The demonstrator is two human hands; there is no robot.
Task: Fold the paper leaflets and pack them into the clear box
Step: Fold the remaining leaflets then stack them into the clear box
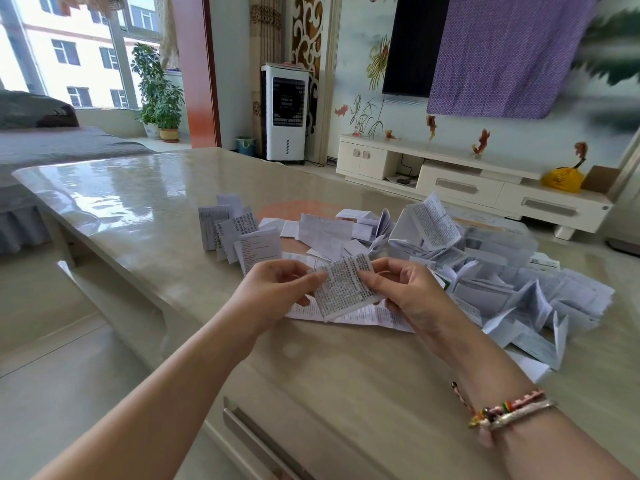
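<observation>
A small printed paper leaflet [346, 289], partly folded, is held just above the table between both hands. My left hand [277, 289] pinches its left edge and my right hand [408, 296] pinches its right edge. An unfolded leaflet [367, 315] lies flat under it. A heap of loose, creased leaflets [519, 296] spreads to the right. The clear box [495, 244] stands behind the heap, with leaflets [433, 223] sticking up out of its left end. Several folded leaflets [239, 233] stand on edge at the left.
The glossy beige table [145, 202] has its left edge and corner close by, with a drawer handle [256, 438] below the front edge. More white papers [329, 233] lie flat in the middle behind my hands. A bracelet circles my right wrist.
</observation>
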